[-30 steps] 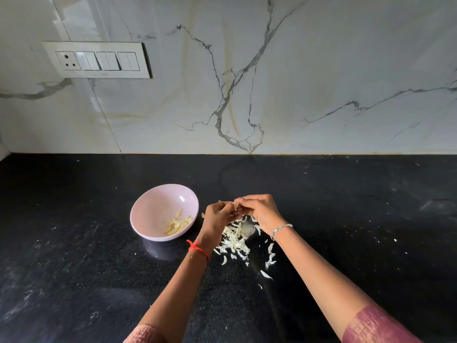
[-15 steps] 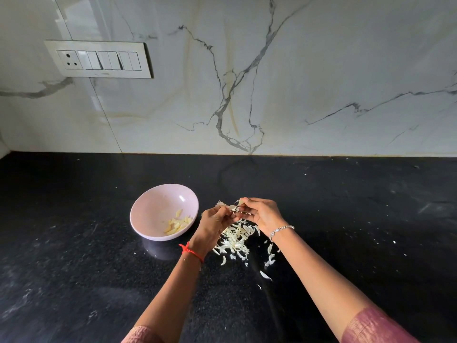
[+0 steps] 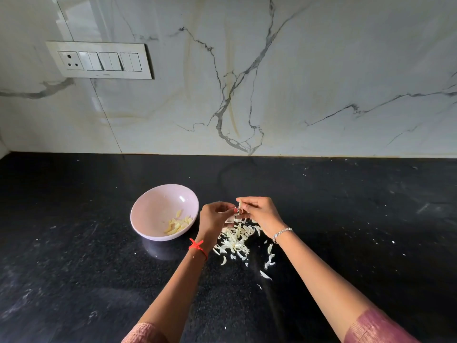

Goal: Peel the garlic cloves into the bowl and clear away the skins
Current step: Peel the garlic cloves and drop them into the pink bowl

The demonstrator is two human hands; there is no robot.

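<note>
Pink sleeves (image 3: 371, 328) sit at the bottom edge of my feed, and from them both bare forearms reach forward over a black speckled counter (image 3: 74, 280). Nearest to me on that counter I see a few stray flakes. Just beyond them is the main heap of pale skins (image 3: 235, 241), lying loose between the two wrists and partly under the hands. A red thread (image 3: 197, 246) is tied round the left wrist and a silver bracelet (image 3: 282, 232) circles the right one. Above the heap the two hands meet, raised off the counter. The left hand (image 3: 215, 216) has its fingers curled inward, with thumb and fingertips closing on a small garlic clove (image 3: 239, 209). The right hand (image 3: 259, 211) pinches the same clove from the other side, its fingers bent round it. The clove is mostly hidden by the fingers, so I cannot tell how much of its skin is off. Just to the left of the left hand stands a pale pink bowl (image 3: 148, 219), close to it but apart. A small cluster of yellowish peeled cloves (image 3: 179, 224) lies low inside the bowl toward its right side. Farther back the counter meets a white marble wall (image 3: 296, 82) veined in grey. A white switch plate (image 3: 99, 60) with a socket is set in the wall at the upper left.
</note>
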